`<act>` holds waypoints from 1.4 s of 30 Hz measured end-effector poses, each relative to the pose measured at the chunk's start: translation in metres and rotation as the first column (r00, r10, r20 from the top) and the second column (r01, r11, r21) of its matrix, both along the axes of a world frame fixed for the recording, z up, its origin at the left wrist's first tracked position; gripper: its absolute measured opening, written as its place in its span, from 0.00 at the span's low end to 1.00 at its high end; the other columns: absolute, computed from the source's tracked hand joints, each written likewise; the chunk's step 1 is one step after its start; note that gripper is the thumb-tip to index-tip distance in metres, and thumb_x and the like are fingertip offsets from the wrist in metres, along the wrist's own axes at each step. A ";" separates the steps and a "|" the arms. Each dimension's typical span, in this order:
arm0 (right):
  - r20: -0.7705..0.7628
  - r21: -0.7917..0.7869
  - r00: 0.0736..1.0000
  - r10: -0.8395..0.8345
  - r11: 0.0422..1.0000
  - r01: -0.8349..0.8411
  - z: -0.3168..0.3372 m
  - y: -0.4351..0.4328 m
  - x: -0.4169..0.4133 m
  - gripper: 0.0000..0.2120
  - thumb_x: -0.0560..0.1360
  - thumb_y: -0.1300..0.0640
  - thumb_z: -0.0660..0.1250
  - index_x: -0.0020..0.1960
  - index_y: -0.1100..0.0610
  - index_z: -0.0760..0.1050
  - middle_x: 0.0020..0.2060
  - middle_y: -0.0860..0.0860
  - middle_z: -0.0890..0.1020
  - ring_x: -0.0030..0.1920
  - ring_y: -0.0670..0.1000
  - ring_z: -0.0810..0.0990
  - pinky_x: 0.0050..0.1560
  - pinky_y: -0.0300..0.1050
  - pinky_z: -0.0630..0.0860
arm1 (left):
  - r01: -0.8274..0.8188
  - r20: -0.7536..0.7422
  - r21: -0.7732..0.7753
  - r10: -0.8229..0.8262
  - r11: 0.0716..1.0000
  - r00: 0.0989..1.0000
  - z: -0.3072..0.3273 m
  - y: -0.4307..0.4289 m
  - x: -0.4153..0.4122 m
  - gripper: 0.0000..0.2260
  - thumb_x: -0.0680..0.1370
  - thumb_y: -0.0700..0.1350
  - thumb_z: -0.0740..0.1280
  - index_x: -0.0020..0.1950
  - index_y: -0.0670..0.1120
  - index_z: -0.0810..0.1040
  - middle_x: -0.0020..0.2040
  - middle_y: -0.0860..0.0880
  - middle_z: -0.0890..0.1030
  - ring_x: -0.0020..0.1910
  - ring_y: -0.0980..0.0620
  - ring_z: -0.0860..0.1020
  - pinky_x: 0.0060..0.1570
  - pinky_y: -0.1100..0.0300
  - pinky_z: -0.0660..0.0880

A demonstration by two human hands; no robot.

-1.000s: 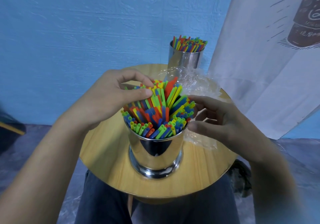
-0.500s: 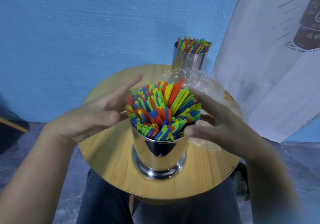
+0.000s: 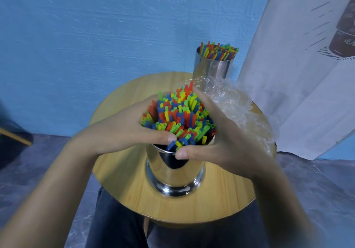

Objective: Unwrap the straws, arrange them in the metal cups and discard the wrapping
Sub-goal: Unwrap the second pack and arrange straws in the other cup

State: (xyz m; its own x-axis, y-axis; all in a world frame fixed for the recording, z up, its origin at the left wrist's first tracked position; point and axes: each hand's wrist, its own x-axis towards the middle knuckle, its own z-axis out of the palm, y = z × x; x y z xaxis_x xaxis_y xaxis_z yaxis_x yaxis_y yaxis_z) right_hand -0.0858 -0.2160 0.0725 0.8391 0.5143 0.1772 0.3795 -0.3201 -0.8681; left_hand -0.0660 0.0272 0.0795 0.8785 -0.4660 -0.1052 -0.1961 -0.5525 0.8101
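Round wood counter (image 3: pixel 123 180) sits over my lap. Directly on it: near metal cup (image 3: pixel 172 171) centre-front, packed with straws (image 3: pixel 178 117); far metal cup (image 3: pixel 213 68) at back edge; crumpled clear wrapping (image 3: pixel 236 103) along the right side, hiding the far cup's base.

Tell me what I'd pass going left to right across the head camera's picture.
Going across: left hand → coloured straws in the near metal cup → right hand → clear plastic wrapping → white printed curtain.
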 end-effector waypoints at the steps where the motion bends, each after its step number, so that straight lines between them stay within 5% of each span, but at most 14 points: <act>1: -0.006 0.011 1.000 -0.021 1.000 0.021 -0.001 0.002 0.000 0.54 0.65 0.41 0.81 0.81 0.41 0.53 0.71 0.41 0.71 0.70 0.44 0.75 0.65 0.47 0.78 | -0.018 0.001 -0.046 0.018 0.999 1.000 0.004 -0.004 -0.002 0.61 0.51 0.79 0.73 0.80 0.54 0.63 0.75 0.51 0.73 0.73 0.48 0.73 0.72 0.45 0.70; 4: -0.017 0.050 0.996 -0.089 0.995 0.089 -0.005 0.007 0.004 0.55 0.65 0.39 0.80 0.82 0.42 0.51 0.69 0.36 0.73 0.67 0.41 0.77 0.66 0.48 0.78 | 0.014 0.070 -0.262 0.004 0.965 0.998 -0.001 -0.011 -0.002 0.34 0.66 0.55 0.80 0.69 0.57 0.70 0.61 0.59 0.83 0.60 0.57 0.82 0.55 0.65 0.79; 10: 0.016 0.180 0.990 -0.139 0.975 0.134 -0.008 0.021 0.016 0.41 0.66 0.42 0.78 0.75 0.44 0.64 0.61 0.37 0.77 0.64 0.45 0.81 0.61 0.50 0.81 | -0.096 0.183 -0.371 0.174 0.924 0.968 -0.003 -0.018 0.002 0.24 0.72 0.49 0.79 0.63 0.58 0.73 0.55 0.66 0.83 0.55 0.63 0.82 0.49 0.71 0.77; 16: 0.009 0.300 0.982 -0.190 0.937 0.179 -0.013 0.035 0.025 0.37 0.67 0.43 0.79 0.72 0.46 0.69 0.64 0.47 0.79 0.63 0.51 0.82 0.60 0.57 0.81 | -0.093 0.239 -0.441 0.216 0.893 0.947 -0.003 -0.013 0.012 0.30 0.70 0.58 0.73 0.72 0.56 0.72 0.62 0.57 0.80 0.60 0.56 0.82 0.55 0.64 0.78; 23: 0.126 0.298 0.968 -0.216 0.939 0.171 -0.020 0.022 0.023 0.40 0.69 0.35 0.76 0.75 0.48 0.67 0.73 0.50 0.70 0.72 0.55 0.73 0.64 0.59 0.78 | -0.052 0.259 -0.447 0.185 0.893 0.948 -0.012 0.004 0.005 0.37 0.69 0.67 0.73 0.75 0.56 0.68 0.72 0.56 0.73 0.69 0.54 0.77 0.62 0.61 0.77; 28: 0.135 0.330 0.963 -0.235 0.927 0.180 -0.023 0.019 0.023 0.44 0.71 0.28 0.68 0.79 0.51 0.63 0.82 0.45 0.57 0.78 0.54 0.66 0.69 0.63 0.74 | -0.062 0.308 -0.472 0.231 0.879 0.923 -0.016 0.003 0.004 0.40 0.72 0.74 0.64 0.76 0.51 0.68 0.74 0.55 0.72 0.73 0.57 0.72 0.64 0.64 0.74; 32: 0.088 0.286 0.977 -0.192 0.945 0.160 -0.023 0.018 0.023 0.45 0.72 0.28 0.66 0.80 0.52 0.62 0.76 0.42 0.69 0.75 0.46 0.71 0.69 0.56 0.76 | -0.076 0.287 -0.446 0.223 0.892 0.932 -0.018 -0.004 0.004 0.36 0.74 0.72 0.63 0.76 0.52 0.69 0.73 0.54 0.74 0.72 0.52 0.74 0.68 0.49 0.75; 35: 0.062 0.260 0.985 -0.161 0.955 0.140 -0.021 0.018 0.022 0.46 0.72 0.28 0.66 0.81 0.50 0.60 0.72 0.38 0.73 0.72 0.44 0.74 0.67 0.54 0.77 | -0.086 0.312 -0.419 0.232 0.904 0.921 -0.017 -0.006 0.006 0.38 0.74 0.74 0.60 0.76 0.52 0.69 0.73 0.55 0.74 0.72 0.53 0.74 0.69 0.51 0.75; 38: 0.052 0.254 0.988 -0.142 0.959 0.125 -0.023 0.015 0.020 0.53 0.68 0.25 0.67 0.83 0.49 0.54 0.76 0.39 0.68 0.75 0.42 0.70 0.71 0.55 0.73 | -0.058 0.306 -0.462 0.221 0.885 0.926 -0.021 -0.003 0.003 0.44 0.71 0.77 0.60 0.80 0.52 0.63 0.76 0.56 0.71 0.74 0.55 0.72 0.69 0.57 0.73; 42: -0.003 0.242 0.990 -0.141 0.960 0.138 -0.030 0.012 0.013 0.62 0.64 0.28 0.75 0.84 0.45 0.42 0.80 0.40 0.62 0.78 0.44 0.66 0.76 0.59 0.67 | -0.096 0.197 -0.565 0.246 0.820 0.949 -0.039 0.003 -0.006 0.46 0.67 0.76 0.66 0.81 0.63 0.55 0.78 0.56 0.68 0.75 0.52 0.71 0.71 0.50 0.72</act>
State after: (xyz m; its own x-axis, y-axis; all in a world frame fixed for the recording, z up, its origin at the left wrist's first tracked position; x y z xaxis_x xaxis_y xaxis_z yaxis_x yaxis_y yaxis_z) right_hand -0.0731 -0.2043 0.0421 0.8960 0.3330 0.2938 0.3585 -0.1522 -0.9210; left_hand -0.0717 0.0298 0.0408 0.9100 -0.2199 0.3516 -0.3764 -0.0824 0.9228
